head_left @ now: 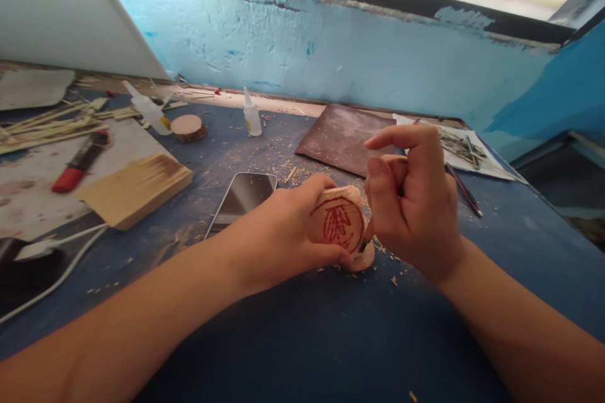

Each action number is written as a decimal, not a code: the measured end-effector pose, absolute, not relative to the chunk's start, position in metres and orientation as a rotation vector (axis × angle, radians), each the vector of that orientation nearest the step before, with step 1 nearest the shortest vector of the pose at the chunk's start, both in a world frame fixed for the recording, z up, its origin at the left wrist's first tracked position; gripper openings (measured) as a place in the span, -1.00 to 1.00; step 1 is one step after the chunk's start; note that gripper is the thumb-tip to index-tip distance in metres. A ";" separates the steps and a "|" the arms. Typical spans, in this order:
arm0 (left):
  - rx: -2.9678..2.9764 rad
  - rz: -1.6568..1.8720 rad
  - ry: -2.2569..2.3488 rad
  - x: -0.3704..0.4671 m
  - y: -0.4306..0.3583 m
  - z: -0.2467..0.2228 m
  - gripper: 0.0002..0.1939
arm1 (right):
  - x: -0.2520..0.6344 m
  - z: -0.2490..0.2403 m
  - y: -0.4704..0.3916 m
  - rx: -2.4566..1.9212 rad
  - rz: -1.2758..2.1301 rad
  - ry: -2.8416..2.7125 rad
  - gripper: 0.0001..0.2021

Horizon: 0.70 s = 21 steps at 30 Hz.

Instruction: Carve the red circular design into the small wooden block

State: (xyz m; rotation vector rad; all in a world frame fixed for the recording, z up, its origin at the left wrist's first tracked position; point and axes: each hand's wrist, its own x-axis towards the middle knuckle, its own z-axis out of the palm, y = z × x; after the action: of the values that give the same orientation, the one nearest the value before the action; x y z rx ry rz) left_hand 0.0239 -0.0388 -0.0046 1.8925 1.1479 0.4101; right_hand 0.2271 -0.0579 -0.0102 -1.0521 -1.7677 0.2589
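left hand [293,223] grips red-marked wood piece [338,220] | right hand [411,201] curled beside it | phone [248,196] on blue table [307,340]

Pale wooden disc [336,223], red-lined like leaves; dark-blue tabletop [302,334]

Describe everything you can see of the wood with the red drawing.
The piece of wood is pale and roundish, its upper edge rough. Red leaf-like strokes inside a curved border mark its face, which tilts toward the camera. The left hand grips it over the blue table, thumb below, fingers above. A dark-tipped tool at the right hand is by its lower right edge; contact is unclear.
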 end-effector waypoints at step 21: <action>1.926 0.410 1.048 0.022 -0.036 -0.008 -0.57 | 0.222 -0.017 -0.047 -0.941 -0.015 -1.930 -0.80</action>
State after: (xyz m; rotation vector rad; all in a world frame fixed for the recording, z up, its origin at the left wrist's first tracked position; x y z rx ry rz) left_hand 0.0222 -0.0361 -0.0084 1.9259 1.0482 0.4096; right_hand 0.2219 -0.0472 -0.0175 -0.9408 -1.9302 -0.0147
